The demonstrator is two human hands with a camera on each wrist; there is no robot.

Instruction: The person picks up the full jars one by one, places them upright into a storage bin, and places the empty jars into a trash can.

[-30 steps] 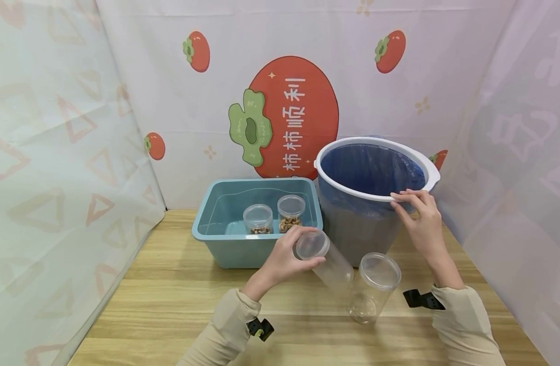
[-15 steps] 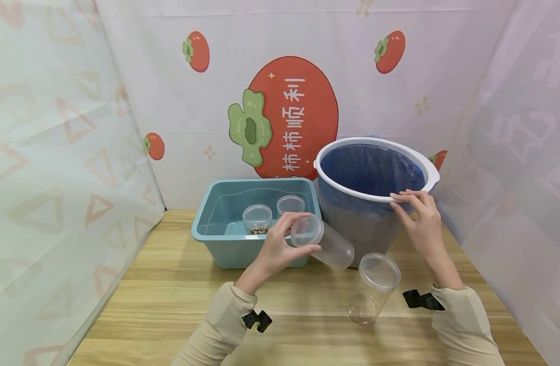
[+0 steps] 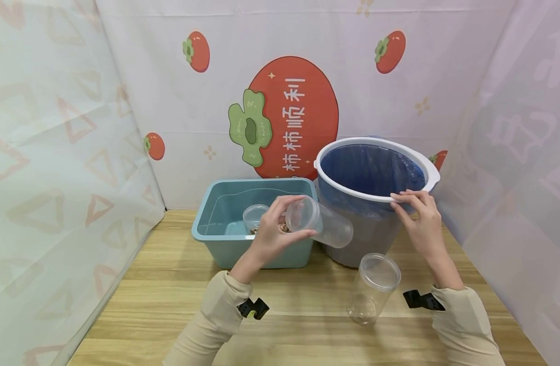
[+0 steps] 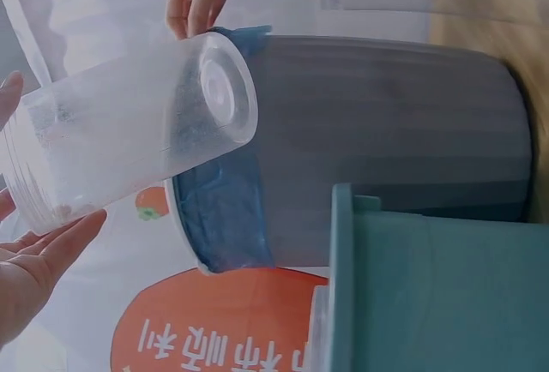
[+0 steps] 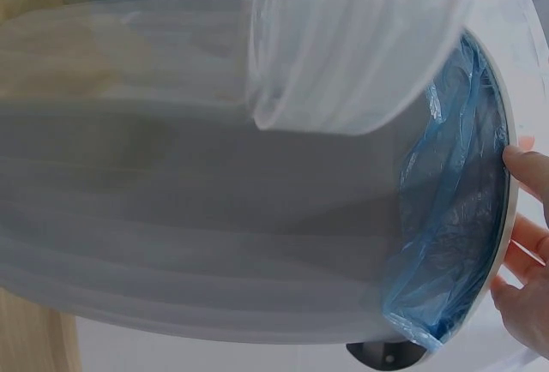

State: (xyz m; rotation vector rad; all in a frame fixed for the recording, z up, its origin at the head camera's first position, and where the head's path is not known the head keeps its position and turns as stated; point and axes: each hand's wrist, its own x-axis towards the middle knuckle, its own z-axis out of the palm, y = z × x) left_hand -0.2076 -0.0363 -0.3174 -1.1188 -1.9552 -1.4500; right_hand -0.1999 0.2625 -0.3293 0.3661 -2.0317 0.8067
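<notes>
My left hand (image 3: pixel 286 223) grips a clear, empty plastic jar (image 3: pixel 323 227) near its open mouth. The jar is tilted in the air in front of the teal basin (image 3: pixel 216 239), its closed base pointing at the grey bin (image 3: pixel 362 239). The left wrist view shows the jar (image 4: pixel 129 145) close up, with my fingers (image 4: pixel 43 256) under its mouth. My right hand (image 3: pixel 405 201) rests on the bin's white rim (image 3: pixel 426 168), fingers curled over the edge beside the blue liner (image 5: pixel 446 175). A second clear jar (image 3: pixel 373 287) stands on the table between my arms.
Inside the basin stands a small lidded jar (image 3: pixel 254 213); my left hand hides what is behind it. Cloth walls printed with persimmons close in the back and both sides. The wooden table (image 3: pixel 161 305) runs out to the left and front.
My left hand has raised the tilted jar off the table, up and slightly left, so it now covers one small jar in the basin. The right hand has stayed on the rim.
</notes>
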